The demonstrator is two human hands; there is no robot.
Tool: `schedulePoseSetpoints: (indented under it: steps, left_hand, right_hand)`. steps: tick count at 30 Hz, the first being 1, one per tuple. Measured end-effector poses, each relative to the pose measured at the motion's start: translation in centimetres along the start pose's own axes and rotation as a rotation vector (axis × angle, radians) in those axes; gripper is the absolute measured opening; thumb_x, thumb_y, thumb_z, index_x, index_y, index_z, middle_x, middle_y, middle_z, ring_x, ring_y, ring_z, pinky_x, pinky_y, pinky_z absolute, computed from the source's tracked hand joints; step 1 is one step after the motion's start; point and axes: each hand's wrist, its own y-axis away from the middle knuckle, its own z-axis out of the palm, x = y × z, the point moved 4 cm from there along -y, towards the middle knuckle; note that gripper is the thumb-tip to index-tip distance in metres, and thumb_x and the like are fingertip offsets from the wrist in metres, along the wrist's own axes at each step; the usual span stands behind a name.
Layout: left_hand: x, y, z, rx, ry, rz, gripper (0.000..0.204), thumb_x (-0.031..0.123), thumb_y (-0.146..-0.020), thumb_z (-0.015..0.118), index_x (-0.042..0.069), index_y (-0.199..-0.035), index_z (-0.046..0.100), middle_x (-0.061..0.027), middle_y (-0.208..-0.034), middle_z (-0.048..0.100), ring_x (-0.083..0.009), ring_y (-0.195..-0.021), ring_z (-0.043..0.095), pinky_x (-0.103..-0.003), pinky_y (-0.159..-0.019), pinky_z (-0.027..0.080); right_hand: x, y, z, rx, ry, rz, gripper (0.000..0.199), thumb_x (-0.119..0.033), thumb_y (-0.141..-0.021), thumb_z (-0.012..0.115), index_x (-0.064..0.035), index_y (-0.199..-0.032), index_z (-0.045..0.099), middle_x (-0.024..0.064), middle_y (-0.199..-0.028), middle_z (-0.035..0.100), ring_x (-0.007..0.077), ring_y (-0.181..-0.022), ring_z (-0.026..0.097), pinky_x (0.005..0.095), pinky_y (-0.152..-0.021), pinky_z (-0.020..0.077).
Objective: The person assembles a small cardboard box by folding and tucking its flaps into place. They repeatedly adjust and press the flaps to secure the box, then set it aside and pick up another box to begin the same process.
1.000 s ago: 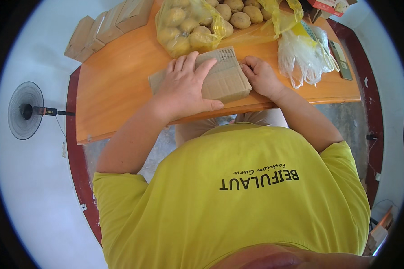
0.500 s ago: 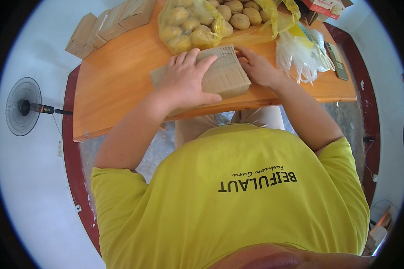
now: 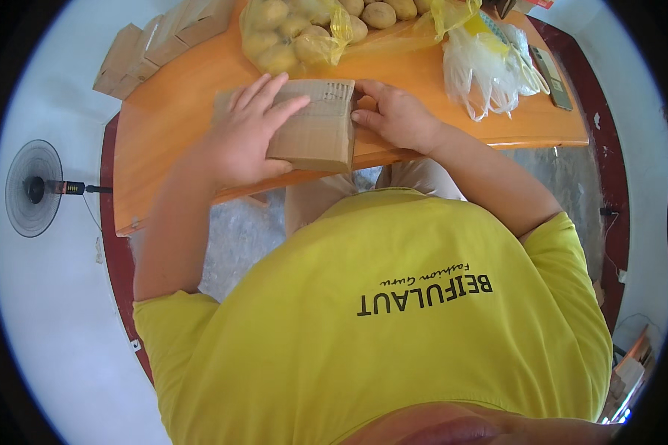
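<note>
The left hand (image 3: 241,137) lies flat with fingers (image 3: 274,100) spread over the flat brown corrugated cardboard piece (image 3: 315,133), pinning it at the near edge of the orange wooden table (image 3: 171,126). The right hand (image 3: 397,115) pinches its right edge with curled fingers, steadying the fold. Just beyond, toward the far edge, sits a yellow plastic bag of potatoes (image 3: 297,33); clear plastic bags (image 3: 482,67) lie toward the right corner.

The orange desk (image 3: 178,141) carries a cardboard box (image 3: 315,130) at its near edge, a yellow bag of potatoes (image 3: 297,33) along the far edge, clear plastic bags (image 3: 486,63) toward the right, and flat cardboard pieces (image 3: 152,48) at the far left corner.
</note>
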Motion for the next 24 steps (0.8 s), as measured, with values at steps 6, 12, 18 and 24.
schedulePoseSetpoints:
  steps: [6, 12, 18, 24]
  left_hand:
    - [7.1, 0.8, 0.7, 0.213, -0.228, 0.062, 0.079, 0.031, -0.061, 0.087, 0.023, -0.133, 0.055, -0.0166, -0.15, 0.036, -0.0411, -0.138, 0.033, -0.059, -0.109, 0.03]
    - [8.5, -1.6, 2.5, 0.221, -0.404, -0.04, 0.07, 0.033, -0.061, 0.087, 0.019, -0.124, 0.061, -0.023, -0.142, 0.044, -0.0459, -0.121, 0.05, -0.054, -0.103, 0.04]
    - [8.5, -2.0, 3.9, 0.15, -0.542, -0.063, 0.063, 0.032, -0.063, 0.085, 0.016, -0.12, 0.063, -0.0291, -0.136, 0.047, -0.0476, -0.113, 0.057, -0.047, -0.096, 0.047]
    - [8.6, -2.0, 3.9, 0.154, -0.526, -0.068, 0.059, 0.031, -0.064, 0.085, 0.016, -0.118, 0.065, -0.0296, -0.136, 0.046, -0.0481, -0.115, 0.055, -0.048, -0.095, 0.047]
  right_hand:
    - [0.2, 0.1, 0.5, 0.056, 0.053, -0.043, 0.048, -0.029, -0.09, 0.064, -0.0053, -0.13, 0.053, 0.0174, -0.112, 0.068, 0.0348, -0.104, 0.064, 0.0425, -0.089, 0.0516]
    - [0.4, 0.1, 0.5, 0.051, 0.036, -0.028, 0.047, -0.029, -0.089, 0.064, -0.0068, -0.13, 0.054, 0.0168, -0.111, 0.068, 0.0349, -0.103, 0.064, 0.0423, -0.088, 0.0518]
    - [0.2, 0.3, 0.4, 0.094, 0.04, -0.057, 0.047, -0.028, -0.09, 0.064, -0.0074, -0.13, 0.054, 0.0156, -0.112, 0.068, 0.034, -0.104, 0.064, 0.042, -0.09, 0.051]
    - [1.5, -0.4, 0.2, 0.017, -0.07, -0.102, 0.046, -0.028, -0.091, 0.066, -0.0066, -0.13, 0.054, 0.016, -0.112, 0.067, 0.0339, -0.105, 0.063, 0.0392, -0.093, 0.0491]
